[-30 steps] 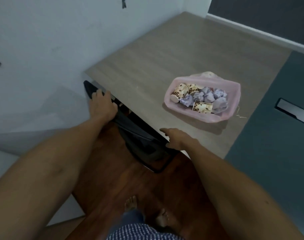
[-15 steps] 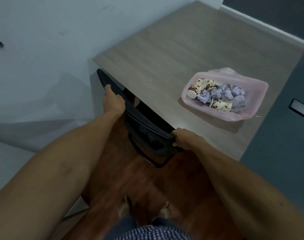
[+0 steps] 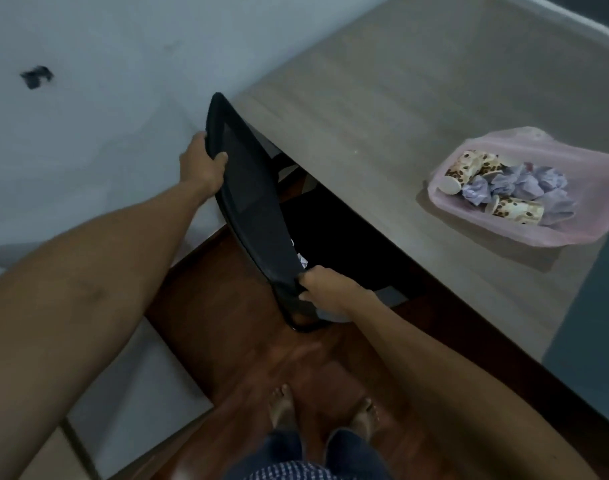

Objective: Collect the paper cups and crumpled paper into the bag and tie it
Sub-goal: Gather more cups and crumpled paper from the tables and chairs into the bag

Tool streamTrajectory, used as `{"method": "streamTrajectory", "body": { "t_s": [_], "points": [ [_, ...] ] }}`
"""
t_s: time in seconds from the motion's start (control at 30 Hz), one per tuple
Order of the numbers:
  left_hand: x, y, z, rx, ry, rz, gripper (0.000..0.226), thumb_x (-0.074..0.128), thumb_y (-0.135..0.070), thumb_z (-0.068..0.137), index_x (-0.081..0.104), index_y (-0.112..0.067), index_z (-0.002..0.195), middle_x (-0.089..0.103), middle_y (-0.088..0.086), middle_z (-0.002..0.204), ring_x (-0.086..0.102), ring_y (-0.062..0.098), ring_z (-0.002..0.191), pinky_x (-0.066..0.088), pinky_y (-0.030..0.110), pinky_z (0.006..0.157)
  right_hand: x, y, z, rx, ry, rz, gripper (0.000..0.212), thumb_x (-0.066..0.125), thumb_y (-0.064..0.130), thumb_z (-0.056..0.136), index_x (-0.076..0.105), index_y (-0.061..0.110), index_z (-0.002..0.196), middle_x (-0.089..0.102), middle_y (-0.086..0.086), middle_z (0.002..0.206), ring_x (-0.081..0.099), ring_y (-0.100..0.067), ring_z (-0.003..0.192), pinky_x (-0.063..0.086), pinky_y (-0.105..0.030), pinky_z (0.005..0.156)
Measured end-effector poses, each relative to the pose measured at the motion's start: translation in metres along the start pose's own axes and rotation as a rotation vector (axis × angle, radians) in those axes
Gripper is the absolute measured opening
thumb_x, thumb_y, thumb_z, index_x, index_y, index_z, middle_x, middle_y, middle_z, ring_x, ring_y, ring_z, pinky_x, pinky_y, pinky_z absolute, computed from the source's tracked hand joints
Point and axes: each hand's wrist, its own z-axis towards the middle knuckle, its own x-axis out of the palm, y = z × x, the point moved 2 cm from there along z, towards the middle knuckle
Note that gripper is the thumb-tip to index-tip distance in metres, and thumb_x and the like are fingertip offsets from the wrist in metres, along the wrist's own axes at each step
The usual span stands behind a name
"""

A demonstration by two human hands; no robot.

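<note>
A pink plastic bag [image 3: 573,233] lies open on the grey wooden table [image 3: 382,109], at the right. Inside it are spotted paper cups [image 3: 517,209] and crumpled pale purple paper [image 3: 528,185]. Both hands are away from the bag, at the black chair backrest [image 3: 251,202] beside the table's near edge. My left hand [image 3: 200,164] grips the backrest's upper left edge. My right hand [image 3: 325,289] grips its lower right corner. A small white crumpled scrap [image 3: 303,261] shows just behind the backrest, on the dark seat.
A white wall [image 3: 105,81] stands at the left. The floor [image 3: 247,341] is reddish wood, with my bare feet [image 3: 323,410] on it. A dark teal surface [image 3: 604,341] lies right of the table.
The chair's backrest has come out from under the table toward me and tilted, with both hands still on it. The view has shifted, so the bag sits farther right.
</note>
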Motion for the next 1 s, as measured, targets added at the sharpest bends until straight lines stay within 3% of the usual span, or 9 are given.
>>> {"method": "streamTrajectory", "body": {
  "t_s": [0.13, 0.23, 0.37, 0.57, 0.73, 0.87, 1.0],
  "points": [
    [-0.024, 0.020, 0.030, 0.053, 0.017, 0.006, 0.050, 0.061, -0.029, 0.099, 0.047, -0.016, 0.146, 0.062, 0.012, 0.131, 0.062, 0.025, 0.109, 0.052, 0.033, 0.096, 0.006, 0.041, 0.036, -0.124, -0.034, -0.005, 0.020, 0.060, 0.022, 0.101, 0.060, 0.006, 0.113, 0.063, -0.013, 0.110, 0.064, -0.029, 0.095, 0.041, -0.033, 0.069],
    [-0.039, 0.032, 0.054, 0.036, -0.002, 0.002, 0.047, 0.066, -0.034, 0.096, 0.053, -0.014, 0.137, 0.066, 0.014, 0.123, 0.066, 0.025, 0.099, 0.058, 0.038, 0.087, 0.010, 0.066, 0.062, -0.172, -0.084, 0.035, 0.021, 0.062, 0.024, 0.100, 0.058, 0.005, 0.107, 0.065, -0.016, 0.108, 0.065, -0.034, 0.094, 0.051, -0.042, 0.073],
    [-0.053, 0.040, 0.080, 0.056, -0.015, 0.027, 0.048, 0.069, -0.038, 0.092, 0.059, -0.014, 0.133, 0.066, 0.012, 0.123, 0.066, 0.024, 0.102, 0.058, 0.039, 0.092, 0.015, 0.091, 0.092, -0.180, -0.138, 0.081, 0.025, 0.065, 0.028, 0.098, 0.057, 0.005, 0.104, 0.065, -0.014, 0.103, 0.066, -0.034, 0.092, 0.055, -0.047, 0.076],
    [-0.061, 0.045, 0.096, 0.094, -0.043, 0.045, 0.042, 0.070, -0.035, 0.093, 0.063, -0.014, 0.128, 0.066, 0.007, 0.114, 0.063, 0.017, 0.094, 0.052, 0.024, 0.078, 0.016, 0.110, 0.113, -0.209, -0.180, 0.113, 0.031, 0.064, 0.030, 0.098, 0.057, 0.003, 0.111, 0.065, -0.017, 0.107, 0.065, -0.037, 0.097, 0.055, -0.050, 0.080],
    [-0.067, 0.039, 0.084, 0.140, -0.138, 0.270, 0.040, 0.067, -0.046, 0.092, 0.065, -0.017, 0.120, 0.067, 0.008, 0.115, 0.064, 0.024, 0.101, 0.051, 0.037, 0.085, 0.016, 0.111, 0.104, -0.171, -0.172, 0.165, 0.032, 0.063, 0.030, 0.099, 0.056, 0.002, 0.113, 0.064, -0.015, 0.107, 0.063, -0.034, 0.095, 0.054, -0.046, 0.079],
    [-0.063, 0.019, 0.048, 0.425, -0.147, 0.619, 0.030, 0.059, -0.019, 0.096, 0.063, -0.010, 0.125, 0.061, 0.016, 0.122, 0.053, 0.037, 0.114, 0.045, 0.047, 0.090, 0.011, 0.097, 0.081, -0.097, -0.126, 0.208, 0.017, 0.064, 0.024, 0.099, 0.055, 0.010, 0.098, 0.066, -0.012, 0.100, 0.065, -0.030, 0.089, 0.055, -0.044, 0.075],
    [-0.045, 0.011, 0.003, 0.485, -0.060, 0.619, 0.027, 0.057, -0.012, 0.095, 0.065, -0.007, 0.120, 0.063, 0.018, 0.116, 0.057, 0.039, 0.106, 0.049, 0.050, 0.088, 0.005, 0.055, 0.049, 0.078, -0.074, 0.130, 0.009, 0.060, 0.026, 0.098, 0.059, 0.017, 0.100, 0.067, -0.010, 0.102, 0.066, -0.032, 0.090, 0.057, -0.044, 0.078]
  ]
}}
